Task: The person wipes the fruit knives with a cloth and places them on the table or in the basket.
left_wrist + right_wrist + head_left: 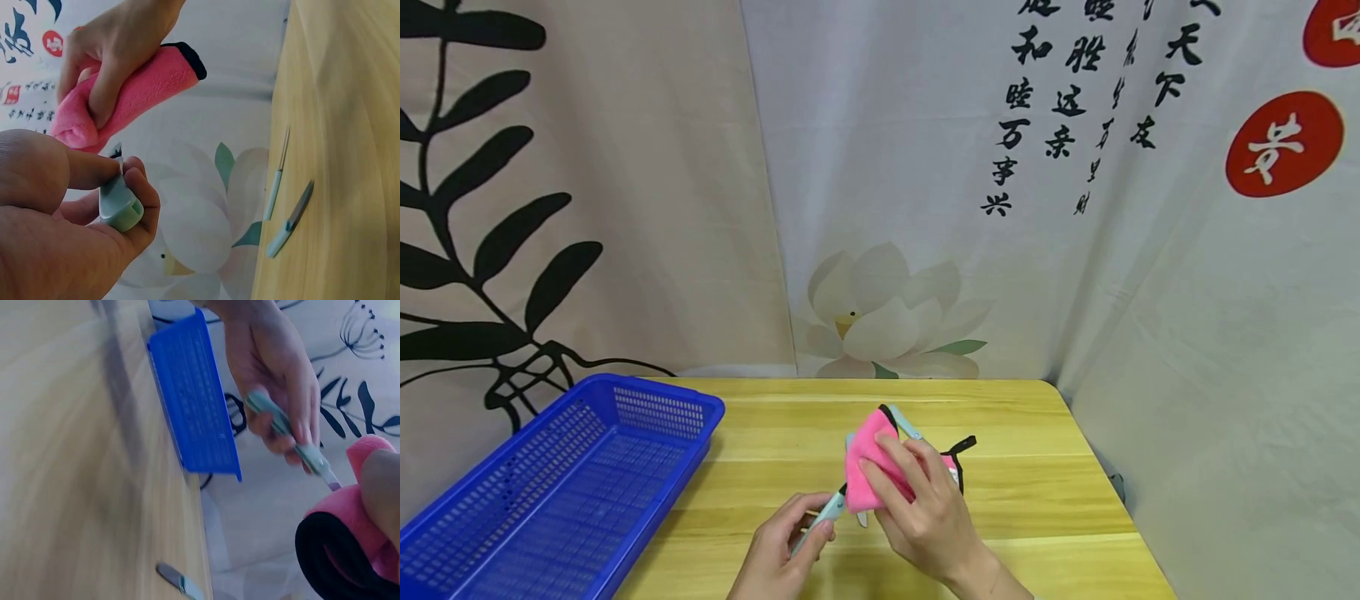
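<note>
Low in the middle of the head view, my left hand [782,537] grips a utensil by its pale blue-green handle [820,518]. A short stretch of its metal shows in the right wrist view, but the far end is hidden by a pink cloth [871,458] with black edging, so I cannot tell its kind. My right hand [925,508] holds this cloth, bunched up, against the utensil's metal end. In the left wrist view, a knife [290,226] with a similar handle lies on the table beside a thinner utensil [275,187].
A blue plastic basket [688,475] with perforated walls stands at the table's left side. The wooden table [1037,533] ends at a printed fabric backdrop [895,167]. A black loop [964,445] sticks out from the cloth beyond my right hand.
</note>
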Tool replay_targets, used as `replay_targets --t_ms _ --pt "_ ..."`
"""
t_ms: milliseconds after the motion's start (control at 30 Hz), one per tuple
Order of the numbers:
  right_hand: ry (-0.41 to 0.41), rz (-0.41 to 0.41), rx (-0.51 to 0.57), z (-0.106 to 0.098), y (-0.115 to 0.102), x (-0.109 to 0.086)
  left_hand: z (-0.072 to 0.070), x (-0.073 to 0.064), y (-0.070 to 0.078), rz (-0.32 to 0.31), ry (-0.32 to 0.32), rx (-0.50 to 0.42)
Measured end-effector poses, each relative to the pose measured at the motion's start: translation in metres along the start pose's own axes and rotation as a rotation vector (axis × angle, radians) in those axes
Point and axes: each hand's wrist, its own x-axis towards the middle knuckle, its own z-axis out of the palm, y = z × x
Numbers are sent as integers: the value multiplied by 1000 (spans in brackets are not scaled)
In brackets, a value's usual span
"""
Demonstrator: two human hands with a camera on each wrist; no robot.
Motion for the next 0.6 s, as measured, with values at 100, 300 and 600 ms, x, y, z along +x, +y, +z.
replay_targets --t_ms 100,300,600 --pt "2 -56 9 1 -8 4 1 0 -2 38 3 16" --pt "-13 -93 21 4 -20 10 5 -1 -9 178 49 67" --pt "-55 -77 6 7 -26 6 10 -1 -13 285 98 145"
